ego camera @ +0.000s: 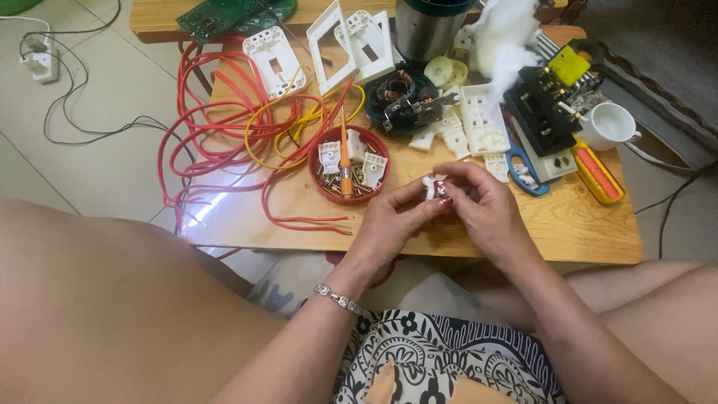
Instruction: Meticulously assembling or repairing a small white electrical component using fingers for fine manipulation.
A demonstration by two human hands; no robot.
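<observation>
A: While both hands pinch it, where's the small white switch part point(431, 187)?
B: Between left hand point(389, 224) and right hand point(482, 206) fingertips, closed tight. It might slip, dropping toward the red bowl point(323, 188).

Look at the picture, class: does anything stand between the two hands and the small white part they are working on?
Nothing visible does. The left hand and the right hand both already pinch the small white part between their fingertips, above the near edge of the wooden table. The red bowl of screws sits off to the left, apart from them.
</observation>
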